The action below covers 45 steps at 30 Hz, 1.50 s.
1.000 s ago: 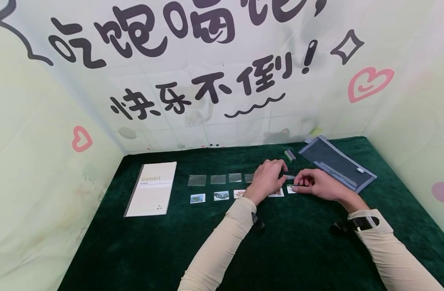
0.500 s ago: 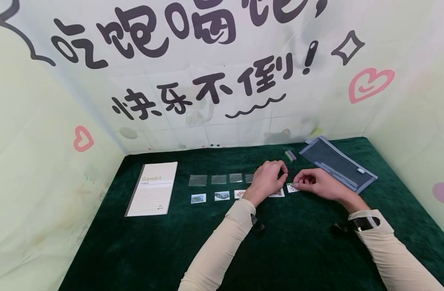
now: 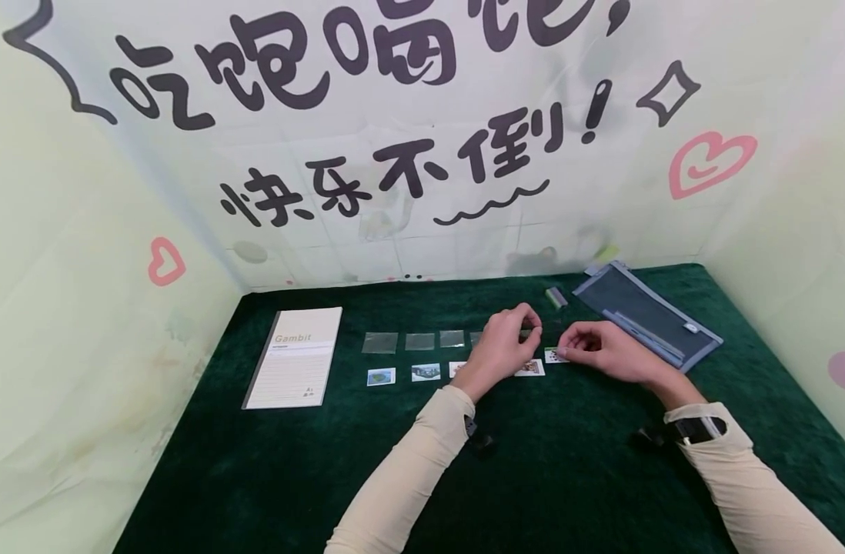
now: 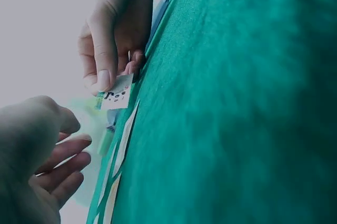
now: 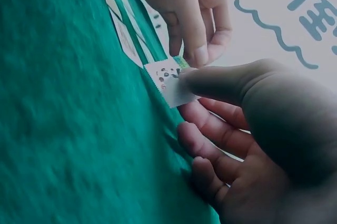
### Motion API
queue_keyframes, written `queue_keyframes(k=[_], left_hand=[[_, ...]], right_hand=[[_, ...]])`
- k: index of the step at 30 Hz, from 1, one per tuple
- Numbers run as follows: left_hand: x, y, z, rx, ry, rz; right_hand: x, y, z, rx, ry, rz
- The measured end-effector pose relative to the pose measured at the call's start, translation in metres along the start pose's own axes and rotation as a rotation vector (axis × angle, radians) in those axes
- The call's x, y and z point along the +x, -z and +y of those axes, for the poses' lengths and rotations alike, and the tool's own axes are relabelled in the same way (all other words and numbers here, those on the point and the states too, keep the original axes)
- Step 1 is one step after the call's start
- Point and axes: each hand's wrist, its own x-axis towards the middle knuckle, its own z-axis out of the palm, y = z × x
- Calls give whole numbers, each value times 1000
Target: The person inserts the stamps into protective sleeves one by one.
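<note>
In the head view, the right hand [image 3: 606,350] pinches a small stamp [image 3: 552,355] at the right end of a row of printed cards [image 3: 425,372] on the dark green table [image 3: 256,477]. Beside it, the left hand [image 3: 502,342] is loosely curled above the row; nothing is plainly seen in its grasp. Behind the cards lies a line of clear sleeves [image 3: 380,342], partly hidden by that hand. A white notebook [image 3: 294,369] lies at the left, and a blue-grey mesh pouch [image 3: 647,312] at the far right. The left wrist view shows the stamp tilted up at the tips of the right thumb and fingers, its printed side towards this camera; the left fingers are slack and apart from it, with no item visible between them. In the right wrist view, the thumb presses on the stamp's face near its coloured edge, over the fingers behind. The left fingertips are close to that edge, but whether they touch it cannot be told. The step in hand seems to be handling this one stamp; the next move probably calls for a light, steady hold by its edge, without bending the toothed border.
</note>
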Motion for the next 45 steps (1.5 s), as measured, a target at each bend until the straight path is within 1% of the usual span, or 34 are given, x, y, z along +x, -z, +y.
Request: queue_keyframes(k=[3, 8, 12, 16, 20, 23, 26, 30, 32, 35, 37, 40, 45], left_hand=[[-12, 11, -6, -91, 12, 17], [-35, 31, -22, -196, 46, 46], [-55, 48, -34, -258, 70, 65], [-76, 62, -44, -306, 100, 63], [-94, 72, -50, -341, 124, 73], [-105, 76, -53, -373, 140, 90], [-114, 78, -56, -417, 170, 93], [-124, 76, -63, -513, 216, 85], [-126, 74, -66, -572, 229, 71], [-128, 71, -70, -638, 228, 47], [-128, 69, -71, -668, 225, 36], [-127, 68, -71, -707, 232, 35], [-126, 67, -72, -753, 264, 44]], right_hand=[[2, -8, -6, 27, 24, 28], [7, -28, -23, 90, 46, 87], [12, -46, -38, 170, 54, 130], [17, -66, -53, 262, 66, 169], [19, -86, -66, 314, 76, 165], [21, -98, -72, 312, 59, 135], [22, -109, -74, 305, 39, 106], [25, -119, -72, 318, 28, 80], [26, -122, -68, 337, 21, 74], [26, -124, -64, 378, 2, 82], [25, -123, -62, 404, -12, 93], [25, -122, -60, 421, -26, 106], [25, -122, -57, 403, -39, 110]])
